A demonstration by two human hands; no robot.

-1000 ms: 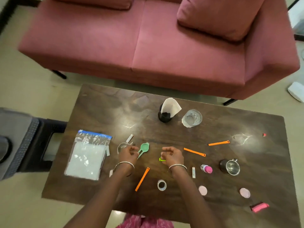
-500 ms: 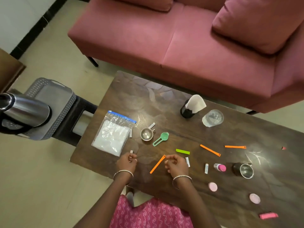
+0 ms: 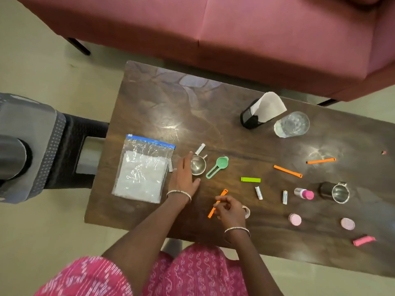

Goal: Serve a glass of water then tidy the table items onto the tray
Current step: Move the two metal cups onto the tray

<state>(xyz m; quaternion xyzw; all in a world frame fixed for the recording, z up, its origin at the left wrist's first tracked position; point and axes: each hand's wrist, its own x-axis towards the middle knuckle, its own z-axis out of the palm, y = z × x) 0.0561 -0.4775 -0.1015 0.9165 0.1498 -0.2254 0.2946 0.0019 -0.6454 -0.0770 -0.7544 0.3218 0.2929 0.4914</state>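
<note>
Here — left hand (image 3: 183, 176) flat by cup (image 3: 198, 166), right hand (image 3: 229, 208) curled, grip unclear — tube (image 3: 258, 192) print illegible.

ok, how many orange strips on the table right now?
3. Far-right strip toward the table's right end; angled strip just left of it; near strip by the front edge, partly under the right hand. Others could be hidden beneath the hands.
</note>
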